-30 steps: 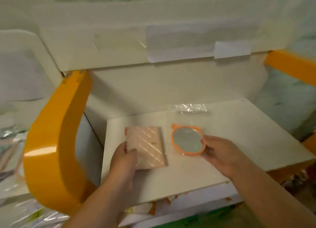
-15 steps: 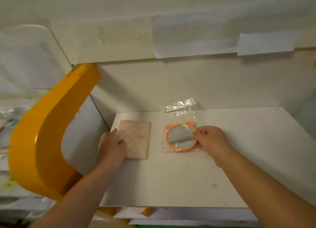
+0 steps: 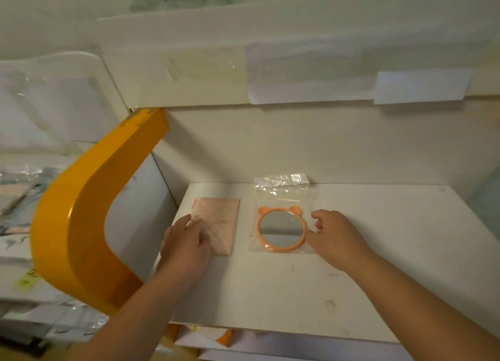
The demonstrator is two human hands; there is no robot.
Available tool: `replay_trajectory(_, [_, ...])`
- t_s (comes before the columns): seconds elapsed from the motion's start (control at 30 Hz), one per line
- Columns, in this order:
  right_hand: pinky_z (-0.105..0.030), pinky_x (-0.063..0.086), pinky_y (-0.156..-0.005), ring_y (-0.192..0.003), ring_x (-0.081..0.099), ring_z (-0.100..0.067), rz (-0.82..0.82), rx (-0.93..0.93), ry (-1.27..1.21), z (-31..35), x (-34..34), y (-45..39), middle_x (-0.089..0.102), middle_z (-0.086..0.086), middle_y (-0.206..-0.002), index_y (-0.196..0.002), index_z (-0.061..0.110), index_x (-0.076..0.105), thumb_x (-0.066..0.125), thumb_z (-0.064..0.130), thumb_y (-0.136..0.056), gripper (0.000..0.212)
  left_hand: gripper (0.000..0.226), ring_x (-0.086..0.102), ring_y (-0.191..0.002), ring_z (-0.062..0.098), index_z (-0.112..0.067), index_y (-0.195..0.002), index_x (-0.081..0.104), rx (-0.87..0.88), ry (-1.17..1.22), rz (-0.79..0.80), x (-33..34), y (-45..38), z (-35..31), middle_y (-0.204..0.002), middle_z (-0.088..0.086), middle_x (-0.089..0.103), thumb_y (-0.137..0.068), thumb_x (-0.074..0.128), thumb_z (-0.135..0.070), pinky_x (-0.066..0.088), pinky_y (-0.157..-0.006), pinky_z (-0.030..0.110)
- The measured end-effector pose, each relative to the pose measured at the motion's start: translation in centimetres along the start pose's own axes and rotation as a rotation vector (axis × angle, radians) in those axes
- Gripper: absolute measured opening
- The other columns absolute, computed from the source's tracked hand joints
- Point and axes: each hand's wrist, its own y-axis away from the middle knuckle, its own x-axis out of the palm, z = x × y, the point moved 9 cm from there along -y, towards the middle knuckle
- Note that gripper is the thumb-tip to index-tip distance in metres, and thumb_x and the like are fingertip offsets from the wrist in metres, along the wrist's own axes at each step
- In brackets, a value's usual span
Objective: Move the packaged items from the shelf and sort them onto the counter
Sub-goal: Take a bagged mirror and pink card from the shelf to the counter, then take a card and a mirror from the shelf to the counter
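Observation:
A flat pink packet [image 3: 222, 217] lies on the white counter surface [image 3: 378, 266], near its left edge. My left hand [image 3: 186, 245] rests flat on the packet's lower left corner. To its right lies a round orange mirror with two small ears [image 3: 280, 229], sealed in a clear plastic bag and flat on the surface. My right hand [image 3: 335, 236] sits just right of the mirror. Its fingers are loosely curled and its thumb tip touches the bag's right edge. Nothing is held between the fingers.
A curved orange support [image 3: 81, 220] rises at the left of the surface. A white board with taped paper sheets [image 3: 311, 73] overhangs the back wall. More plastic-wrapped items [image 3: 19, 198] lie at far left, and packets [image 3: 216, 336] show below the front edge.
Both items have gone from near the front edge to lying flat farther back. My right hand has slid off the mirror's rim to its right side. The left hand stays on the pink packet.

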Motion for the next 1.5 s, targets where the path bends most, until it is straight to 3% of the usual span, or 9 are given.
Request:
replay_trajectory(0.13, [-0.032,0.048,-0.091,-0.111,0.057,-0.018,-0.058,-0.121,0.133,1.4,-1.1,1.8,0.056,0.002,-0.122,-0.131,0.024,0.056,0.061,0.033,-0.088,0.045,0.028,0.026,-0.141,0.027,-0.024,-0.119,0.058,0.043,-0.016,0.006,-0.7,1.1,-1.1,-0.157,-0.002,0.032,-0.096,0.042,-0.027,0.032,-0.112,0.04])
replay_trajectory(0.27, [-0.033,0.048,-0.09,-0.108,0.057,-0.015,-0.076,-0.264,0.097,4.7,-2.4,3.6,0.057,0.007,-0.114,-0.123,0.027,0.059,0.063,0.031,-0.088,0.036,0.048,0.022,-0.145,0.022,-0.021,-0.146,0.041,0.133,-0.038,-0.053,-3.3,2.7,-3.3,-0.16,-0.004,0.027,-0.1,0.045,-0.033,0.027,-0.115,0.035])
replay_trajectory(0.57, [-0.025,0.05,-0.086,-0.096,0.056,0.004,-0.032,-0.606,-0.106,17.2,-2.0,9.2,0.057,0.023,-0.103,-0.112,0.037,0.061,0.066,0.034,-0.085,0.028,0.048,0.042,-0.134,0.015,-0.024,-0.139,0.054,0.378,-0.133,-0.372,-14.8,10.3,-4.6,-0.143,-0.007,0.05,-0.094,0.046,-0.04,0.034,-0.108,0.03])
replay_trajectory(0.8, [-0.027,0.055,-0.08,-0.096,0.06,-0.001,-0.004,-0.816,-0.212,29.2,1.5,17.0,0.058,0.019,-0.101,-0.112,0.038,0.06,0.063,0.036,-0.085,0.027,0.046,0.046,-0.128,0.011,-0.031,-0.138,0.054,0.136,0.085,-0.544,-23.7,14.0,9.0,-0.14,-0.017,0.048,-0.093,0.054,-0.039,0.041,-0.107,0.036])
replay_trajectory(0.93, [-0.022,0.054,-0.081,-0.101,0.062,-0.004,0.096,-0.918,-0.235,37.3,8.5,22.8,0.06,0.021,-0.1,-0.108,0.041,0.061,0.062,0.038,-0.081,0.027,0.049,0.061,-0.093,0.024,-0.033,-0.142,0.049,-0.047,0.112,-0.501,-25.9,15.6,22.0,-0.14,-0.02,0.042,-0.094,0.056,-0.039,0.046,-0.089,0.026])
replay_trajectory(1.0, [-0.019,0.052,-0.083,-0.102,0.061,-0.001,0.135,-0.897,-0.262,37.8,9.0,23.9,0.06,0.024,-0.101,-0.107,0.043,0.06,0.063,0.041,-0.083,0.024,0.052,0.061,-0.106,0.019,-0.033,-0.144,0.047,-0.052,0.044,-0.475,-25.0,15.0,23.7,-0.142,-0.018,0.042,-0.093,0.054,-0.041,0.049,-0.097,0.034])
replay_trajectory(1.1, [-0.021,0.052,-0.087,-0.101,0.058,0.005,0.149,-0.876,-0.187,42.0,15.2,25.1,0.059,0.027,-0.103,-0.108,0.049,0.055,0.059,0.05,-0.079,0.03,0.053,0.042,-0.13,0.008,-0.031,-0.145,0.045,-0.095,0.036,-0.455,-26.7,16.2,31.4,-0.145,-0.017,0.042,-0.094,0.053,-0.042,0.04,-0.106,0.03])
replay_trajectory(1.23, [-0.02,0.05,-0.092,-0.102,0.054,0.008,0.156,-0.846,-0.116,46.5,22.3,26.4,0.055,0.027,-0.106,-0.116,0.045,0.055,0.063,0.043,-0.085,0.031,0.053,0.038,-0.133,0.007,-0.031,-0.145,0.043,-0.131,0.052,-0.43,-28.4,16.7,39.7,-0.144,-0.018,0.042,-0.095,0.054,-0.042,0.043,-0.108,0.035])
replay_trajectory(1.5, [-0.016,0.043,-0.093,-0.104,0.049,0.006,0.189,-0.802,0.085,51.2,31.4,25.0,0.048,0.028,-0.111,-0.125,0.038,0.053,0.061,0.042,-0.09,0.036,0.054,0.029,-0.135,0.0,-0.031,-0.147,0.04,-0.151,0.07,-0.384,-29.3,13.8,47.7,-0.145,-0.02,0.04,-0.096,0.053,-0.041,0.031,-0.108,0.024])
